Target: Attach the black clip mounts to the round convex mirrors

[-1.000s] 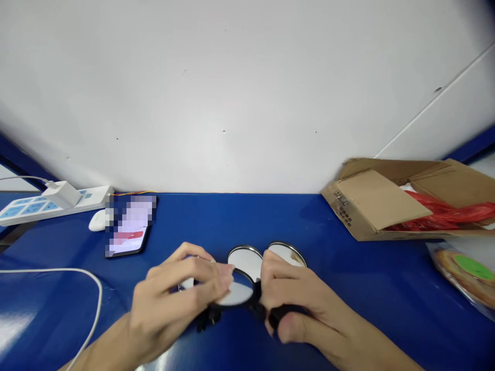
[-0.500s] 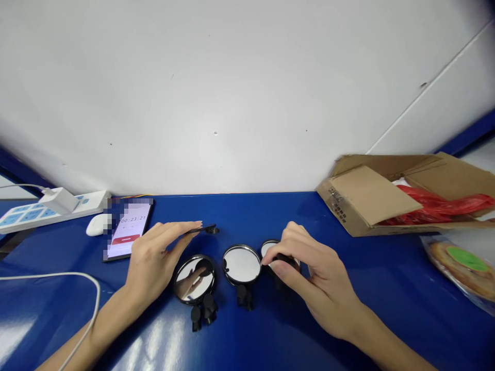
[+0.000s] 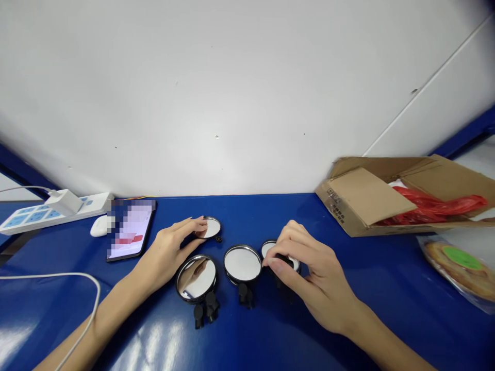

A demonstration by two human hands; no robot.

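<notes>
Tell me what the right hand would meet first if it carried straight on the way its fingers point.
The round mirror in the middle, just past the fingertips of the right hand; depth is unclear, so they may nearly touch its rim.

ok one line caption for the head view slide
Left hand on a round mirror, right hand pinching a second mirror on blue tabletop
</notes>
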